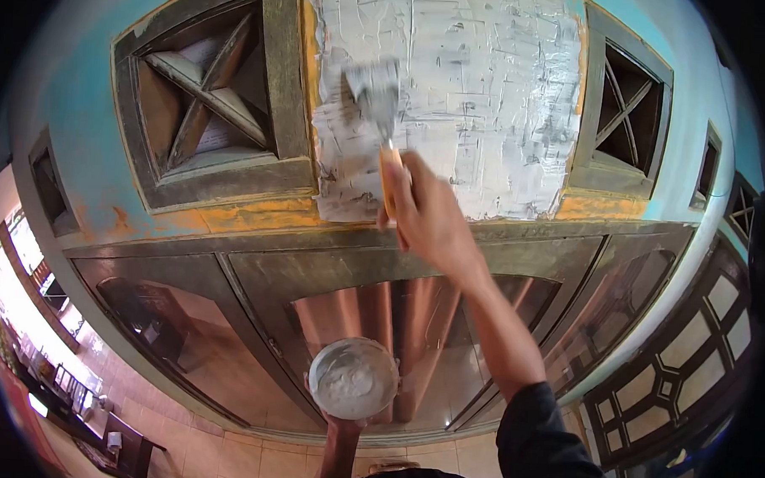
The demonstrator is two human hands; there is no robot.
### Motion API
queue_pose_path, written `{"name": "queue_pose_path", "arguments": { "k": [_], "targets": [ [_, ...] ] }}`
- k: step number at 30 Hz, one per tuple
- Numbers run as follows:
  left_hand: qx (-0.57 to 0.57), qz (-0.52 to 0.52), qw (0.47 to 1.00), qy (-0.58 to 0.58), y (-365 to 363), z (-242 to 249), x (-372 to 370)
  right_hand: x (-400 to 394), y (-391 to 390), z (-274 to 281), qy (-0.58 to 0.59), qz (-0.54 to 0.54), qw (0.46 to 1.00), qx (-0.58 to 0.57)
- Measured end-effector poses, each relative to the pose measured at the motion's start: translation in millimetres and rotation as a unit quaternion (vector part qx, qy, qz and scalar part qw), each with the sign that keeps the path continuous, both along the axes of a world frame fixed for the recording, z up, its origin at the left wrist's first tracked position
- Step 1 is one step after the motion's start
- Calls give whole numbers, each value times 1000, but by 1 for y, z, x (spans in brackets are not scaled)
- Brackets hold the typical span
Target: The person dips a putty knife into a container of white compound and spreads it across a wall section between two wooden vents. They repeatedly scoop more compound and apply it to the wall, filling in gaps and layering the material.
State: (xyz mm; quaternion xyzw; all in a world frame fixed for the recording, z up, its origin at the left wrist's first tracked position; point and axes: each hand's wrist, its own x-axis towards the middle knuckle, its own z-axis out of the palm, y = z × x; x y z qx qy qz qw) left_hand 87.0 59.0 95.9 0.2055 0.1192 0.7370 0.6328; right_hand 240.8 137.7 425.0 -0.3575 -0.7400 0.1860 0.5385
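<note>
My right hand [426,208] is closed around the wooden handle of a putty knife [379,100], its wide metal blade blurred by motion. The blade is at the left part of a wall panel [488,99] coated in rough, ridged white-grey putty. Low in front of me, my left hand [346,425] supports a round bowl [312,380] from beneath. Wet putty [350,381] lies inside the bowl. Most of the left fingers are hidden behind and under it.
Wooden vents with crossed slats, one at left [206,94] and one at right [630,109], flank the panel. Below runs a wooden frame with glass panes [177,333] and a pinkish curtain [413,324]. Furniture [127,449] stands on the tiled floor at lower left.
</note>
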Motion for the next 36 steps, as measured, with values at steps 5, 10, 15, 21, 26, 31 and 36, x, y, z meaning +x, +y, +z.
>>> {"name": "queue_pose_path", "arguments": {
  "k": [5, 10, 15, 21, 26, 31, 36],
  "targets": [
    [13, 69, 996, 57, -3, -5, -2, 13, -9, 17, 25, -48, 994, 95],
    [11, -65, 997, -30, -6, 11, 0, 30, 13, 86, 26, -63, 991, 115],
    [-57, 9, 997, -50, -5, -16, -5, 37, 11, 21, 31, -29, 999, 21],
    [17, 77, 995, 54, -4, -9, -5, 37, -11, -10, 69, -7, 998, 9],
    [21, 123, 985, 119, 3, -45, -7, 38, 15, 76, 46, -24, 994, 100],
    [42, 165, 968, 183, 0, -60, -15, 41, 17, 49, 15, -35, 998, 40],
    [71, 217, 940, 254, -7, -45, -12, 43, -16, -15, 37, -40, 999, -3]
  ]
}}
